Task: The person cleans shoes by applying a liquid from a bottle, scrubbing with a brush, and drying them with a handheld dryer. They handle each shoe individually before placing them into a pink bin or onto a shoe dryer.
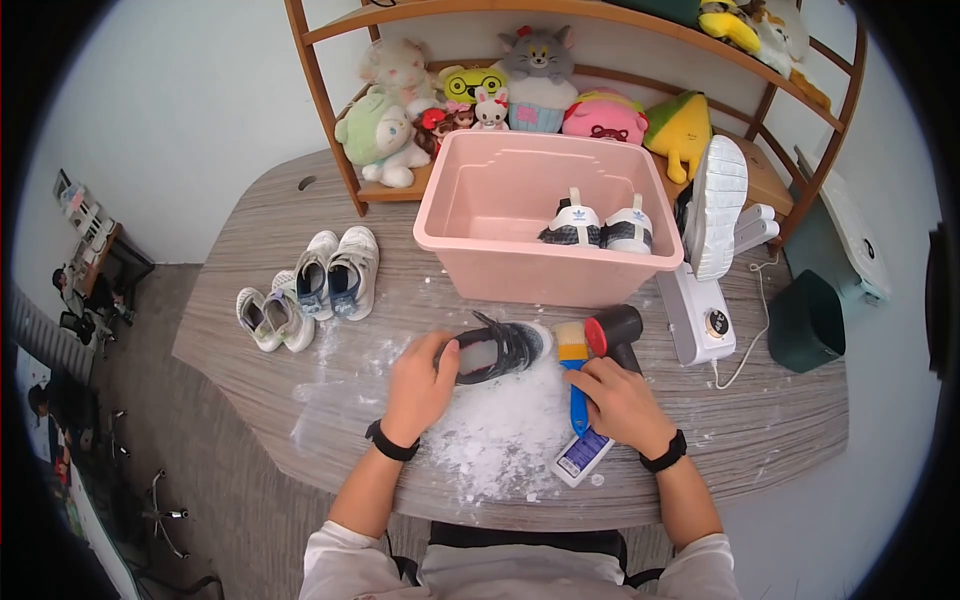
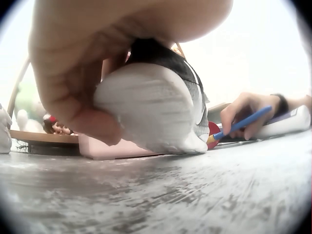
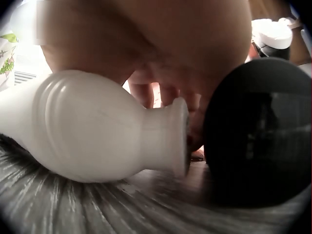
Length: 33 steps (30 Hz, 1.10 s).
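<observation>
Two grips matter: your left hand (image 1: pixel 420 388) holds the dark shoe (image 1: pixel 515 350) on the table (image 1: pixel 270 395), your right hand (image 1: pixel 630 408) pinches the brush (image 1: pixel 578 410) just right of the toe (image 1: pixel 541 342), so brace firmly and stroke lightly.

1 brush (image 1: pixel 578 408) | 1 handheld shoe (image 1: pixel 505 352) | 1 tub (image 1: pixel 545 275) | 2 tub shoes (image 1: pixel 577 224) | 4 tabletop shoes (image 1: pixel 353 272)

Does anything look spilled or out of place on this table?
Yes. White powder lies scattered over the tabletop, thickest on the person's side of the dark shoe, with fainter smears elsewhere. Loose on the surface, it looks like a spill. The white bottle also lies on its side.
</observation>
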Tool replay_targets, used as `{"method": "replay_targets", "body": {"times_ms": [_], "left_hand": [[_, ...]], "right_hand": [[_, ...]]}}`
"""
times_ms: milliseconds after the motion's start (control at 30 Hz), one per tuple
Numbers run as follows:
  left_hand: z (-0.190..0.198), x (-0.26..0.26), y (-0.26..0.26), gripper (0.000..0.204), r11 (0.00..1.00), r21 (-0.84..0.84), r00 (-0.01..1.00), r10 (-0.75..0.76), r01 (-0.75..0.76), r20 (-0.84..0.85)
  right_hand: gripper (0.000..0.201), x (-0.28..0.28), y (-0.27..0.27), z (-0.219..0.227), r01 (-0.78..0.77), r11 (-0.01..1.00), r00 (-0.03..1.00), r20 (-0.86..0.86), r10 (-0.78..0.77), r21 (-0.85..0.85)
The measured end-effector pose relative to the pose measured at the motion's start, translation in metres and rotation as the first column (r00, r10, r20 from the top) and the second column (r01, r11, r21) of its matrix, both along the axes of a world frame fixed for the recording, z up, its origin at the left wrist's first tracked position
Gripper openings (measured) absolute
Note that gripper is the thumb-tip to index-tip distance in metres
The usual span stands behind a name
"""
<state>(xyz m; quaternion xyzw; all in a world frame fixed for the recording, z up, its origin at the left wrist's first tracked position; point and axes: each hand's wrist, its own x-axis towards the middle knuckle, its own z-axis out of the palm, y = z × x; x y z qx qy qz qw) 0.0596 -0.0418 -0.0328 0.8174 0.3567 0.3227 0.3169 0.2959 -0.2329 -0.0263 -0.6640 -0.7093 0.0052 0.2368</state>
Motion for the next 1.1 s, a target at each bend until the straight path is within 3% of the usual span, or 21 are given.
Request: {"method": "replay_targets", "body": {"times_ms": [333, 400, 533, 633, 700, 733, 800, 933, 1000, 1033, 1100], "left_hand": [[-0.005, -0.001, 0.004, 0.021, 0.995, 0.094, 0.995, 0.027, -0.018, -0.096], [-0.009, 0.001, 0.007, 0.020, 0.973, 0.224, 0.997, -0.049, 0.063, -0.067], [-0.010, 0.002, 0.004, 0.018, 0.981, 0.189, 0.998, -0.036, 0.046, -0.059], [-0.006, 0.004, 0.001, 0.018, 0.984, 0.176, 0.997, -0.009, -0.004, 0.077], [-0.001, 0.002, 0.003, 0.018, 0.915, 0.383, 0.973, -0.193, 0.131, 0.129], [0.001, 0.000, 0.002, 0.018, 0.915, 0.383, 0.974, -0.188, 0.126, 0.130], [0.004, -0.003, 0.001, 0.022, 0.870, 0.391, 0.953, -0.290, 0.302, -0.090], [0.004, 0.000, -0.001, 0.026, 0.828, 0.427, 0.931, -0.302, 0.363, -0.206], [-0.002, -0.001, 0.002, 0.028, 0.803, 0.454, 0.920, -0.307, 0.387, -0.242], [-0.005, -0.001, 0.003, 0.028, 0.803, 0.451, 0.920, -0.309, 0.389, -0.243], [-0.009, -0.001, 0.005, 0.024, 0.807, 0.410, 0.906, -0.372, 0.424, -0.204]], "right_hand": [[0.036, -0.003, 0.005, -0.006, -0.012, 0.998, 0.998, -0.060, 0.008, -0.069], [0.036, -0.002, 0.004, -0.007, -0.017, 0.998, 0.997, -0.070, 0.013, -0.062], [0.036, -0.002, 0.004, -0.009, -0.020, 0.999, 0.997, -0.075, 0.016, -0.049], [0.031, -0.002, 0.002, -0.008, -0.012, 0.999, 0.997, -0.076, 0.009, -0.039], [0.028, 0.000, -0.001, -0.003, -0.035, 0.999, 0.996, -0.079, 0.038, 0.042], [0.028, 0.001, -0.005, 0.004, -0.040, 0.998, 0.996, -0.078, 0.043, 0.042], [0.030, 0.004, -0.016, 0.025, -0.108, 0.994, 0.981, -0.167, 0.101, -0.030], [0.036, 0.000, -0.030, 0.051, -0.215, 0.959, 0.947, -0.278, 0.159, -0.186], [0.042, -0.006, -0.033, 0.048, -0.244, 0.899, 0.964, -0.193, 0.184, -0.364], [0.042, -0.009, -0.033, 0.043, -0.243, 0.898, 0.964, -0.194, 0.182, -0.366], [0.046, -0.012, -0.030, 0.031, -0.237, 0.913, 0.970, -0.032, 0.240, -0.333]]}}
